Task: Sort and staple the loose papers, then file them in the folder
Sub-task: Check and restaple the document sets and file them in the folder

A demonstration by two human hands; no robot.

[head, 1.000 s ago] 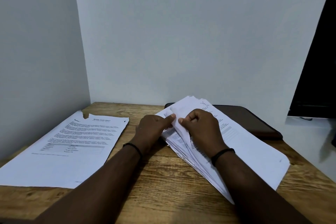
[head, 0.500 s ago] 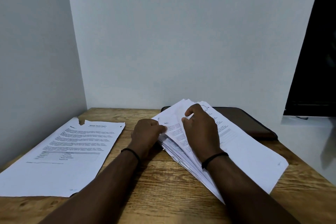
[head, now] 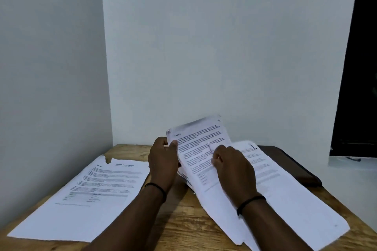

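Our left hand pinches the upper left corner of a printed sheet, thumb on its face, lifting it off the paper stack on the wooden table, while our right hand, fingers curled, rests on that sheet, the dark folder behind the stack.

Office or study corner: wooden desk against bare white walls, printed papers, dark folder.
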